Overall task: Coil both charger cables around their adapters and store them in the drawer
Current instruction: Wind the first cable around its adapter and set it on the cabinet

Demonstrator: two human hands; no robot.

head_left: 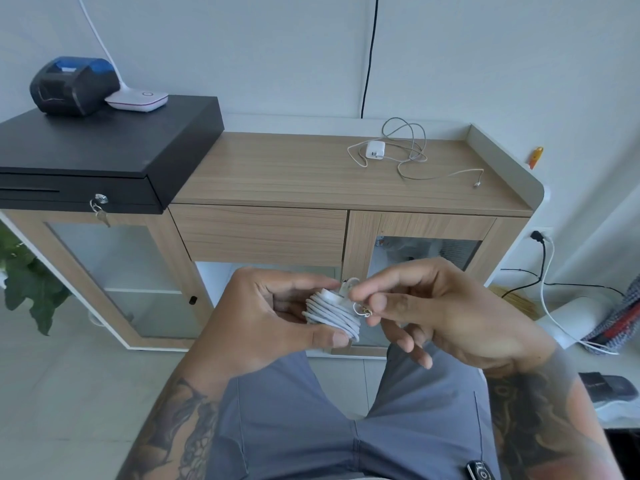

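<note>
Holding a wound charger in front of the closed drawer (259, 233)

Left hand (273, 313) grips the coiled charger (332, 315); right hand (426, 313) pinches its cable end (363, 310); second charger (375, 149) lies uncoiled on the cabinet top (277, 168).

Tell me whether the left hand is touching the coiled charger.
Touching. The head view shows the left hand gripping the coiled charger, thumb under the coil and fingers over its top, while the right hand pinches the cable's end.

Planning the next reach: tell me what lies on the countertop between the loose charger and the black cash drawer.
Head view: bare wood countertop lies between the loose charger and the black cash drawer; nothing rests on that stretch.
</note>
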